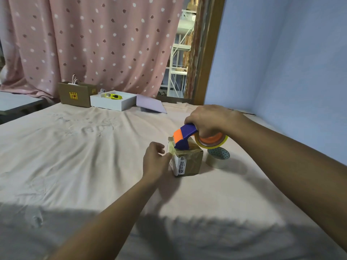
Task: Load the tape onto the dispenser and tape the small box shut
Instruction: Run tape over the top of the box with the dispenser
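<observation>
A small brown cardboard box (191,162) with a white label stands on the pink cloth. My right hand (208,120) grips a blue and orange tape dispenser (185,136) loaded with a clear yellowish tape roll (213,144); its blue front end rests on the box's top. A strip of tape lies over the box's top left edge. My left hand (155,162) presses against the box's left side, its fingers on that tape.
A second tape roll (217,156) lies on the cloth just right of the box. At the back stand a brown carton (75,95), an open white box (112,101) with a yellow item inside, and a lilac lid (151,106). A blue wall runs along the right.
</observation>
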{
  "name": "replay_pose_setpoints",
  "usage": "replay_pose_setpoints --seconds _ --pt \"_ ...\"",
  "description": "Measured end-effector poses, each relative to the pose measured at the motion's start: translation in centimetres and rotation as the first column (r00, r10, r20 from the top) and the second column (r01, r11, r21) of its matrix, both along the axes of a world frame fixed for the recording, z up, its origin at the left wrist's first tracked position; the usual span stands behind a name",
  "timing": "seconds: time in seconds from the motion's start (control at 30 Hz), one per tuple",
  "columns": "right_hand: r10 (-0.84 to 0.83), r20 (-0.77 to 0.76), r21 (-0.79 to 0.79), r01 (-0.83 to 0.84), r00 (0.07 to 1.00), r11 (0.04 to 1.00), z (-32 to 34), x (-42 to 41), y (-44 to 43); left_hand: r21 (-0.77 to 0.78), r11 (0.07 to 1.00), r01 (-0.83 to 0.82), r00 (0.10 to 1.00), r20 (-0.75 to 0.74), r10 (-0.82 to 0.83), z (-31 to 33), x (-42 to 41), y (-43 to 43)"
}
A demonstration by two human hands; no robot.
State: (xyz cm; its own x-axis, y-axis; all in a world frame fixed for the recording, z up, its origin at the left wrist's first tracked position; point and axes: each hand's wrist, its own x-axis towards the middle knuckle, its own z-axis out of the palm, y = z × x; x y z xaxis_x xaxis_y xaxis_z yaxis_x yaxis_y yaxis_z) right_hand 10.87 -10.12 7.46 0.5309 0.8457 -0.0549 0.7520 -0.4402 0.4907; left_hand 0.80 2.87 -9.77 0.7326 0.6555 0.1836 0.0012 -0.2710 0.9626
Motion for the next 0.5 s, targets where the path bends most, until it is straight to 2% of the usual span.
replay_pose_setpoints --seconds 0.1,0.2,0.3,0.4,0.5 --pt "-0.001 -0.017 0.018 0.001 1.000 1.000 -0.2 0.2 -0.1 0.071 0.995 -0.076 0.993 0.098 0.069 0.4 -0.1 -0.1" --pt "-0.016 -0.036 0.031 0.017 0.999 0.999 -0.3 0.4 -0.2 0.005 1.000 -0.006 0.989 0.149 0.006 1.5 -0.6 -1.1" --pt "-0.031 -0.047 0.042 0.033 0.998 0.999 -0.4 0.5 -0.5 -0.199 0.976 0.089 0.991 0.115 -0.067 2.5 -0.3 -2.1" --pt "-0.033 -0.044 0.054 0.036 0.998 0.998 -0.4 0.4 -0.9 -0.436 0.894 0.102 0.994 0.068 -0.080 2.4 1.3 -2.2" --pt "-0.038 -0.036 0.051 0.040 0.999 0.998 -0.5 0.4 -1.2 -0.500 0.860 0.103 0.995 0.042 -0.094 1.9 2.2 -2.3"
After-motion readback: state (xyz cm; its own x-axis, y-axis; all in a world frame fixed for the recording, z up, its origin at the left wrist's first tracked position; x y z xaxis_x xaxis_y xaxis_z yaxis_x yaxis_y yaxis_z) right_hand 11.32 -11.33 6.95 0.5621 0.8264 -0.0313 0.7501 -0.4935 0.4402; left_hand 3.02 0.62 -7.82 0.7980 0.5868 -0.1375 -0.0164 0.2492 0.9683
